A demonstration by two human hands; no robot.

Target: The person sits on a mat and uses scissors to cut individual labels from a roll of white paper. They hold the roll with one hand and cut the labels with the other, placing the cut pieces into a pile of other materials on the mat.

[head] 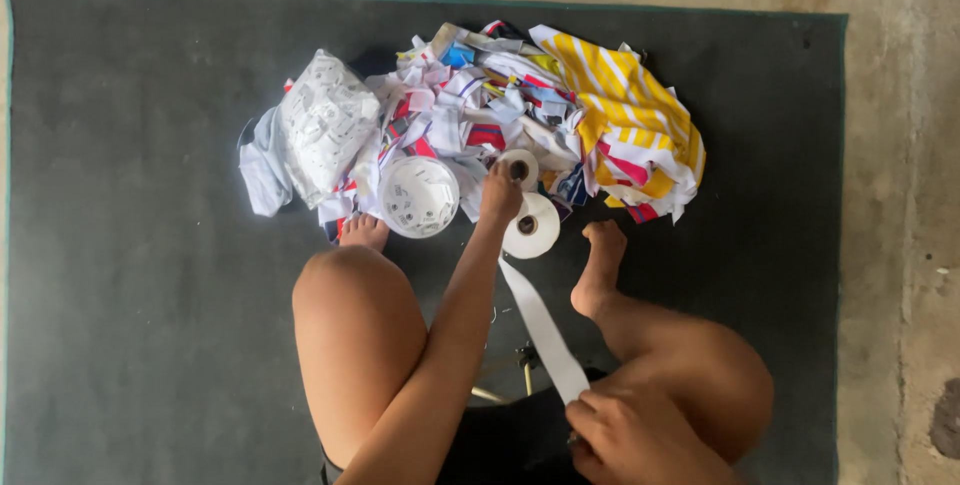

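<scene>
The left hand (501,191) was stretched forward and laid on a small white tape roll (519,168); its fingers were hidden from view, so the grip could not be judged. A larger white tape roll (532,226) was seen just beside it, its white strip (545,328) drawn back to the right hand (625,435), where the end was pinched. That hand was partly cut off by the lower edge. A white cup (418,196) was set against a heap of cloth scraps (520,115), all on a dark mat (140,245).
</scene>
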